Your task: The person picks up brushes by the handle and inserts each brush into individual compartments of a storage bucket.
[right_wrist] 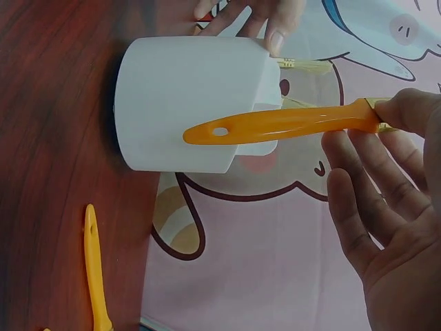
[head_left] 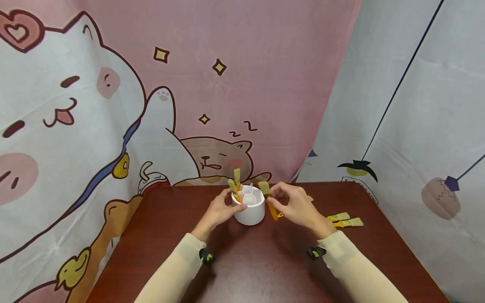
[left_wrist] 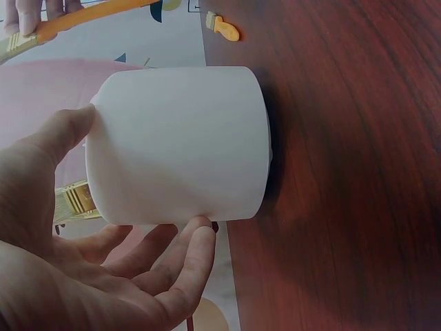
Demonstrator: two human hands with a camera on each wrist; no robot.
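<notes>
A white round holder (head_left: 250, 215) with inner compartments stands upright on the table. My left hand (head_left: 220, 210) grips it from the left, thumb at the rim and fingers round the side. Two paintbrushes (head_left: 233, 188) stand in its left part, bristles up. To the right of the holder, my right hand (head_left: 295, 205) pinches another paintbrush (right_wrist: 289, 125) near its metal collar. This brush is upright with bristles on top, and its orange handle points down beside the holder. In the right wrist view the handle overlaps the holder's wall.
Two more brushes (head_left: 346, 219) lie on the dark red-brown table (head_left: 250, 269), right of my right wrist. Behind my right hand lies another brush (head_left: 280, 215), mostly hidden. A cartoon-printed cloth (head_left: 265, 84) hangs along the table's back edge.
</notes>
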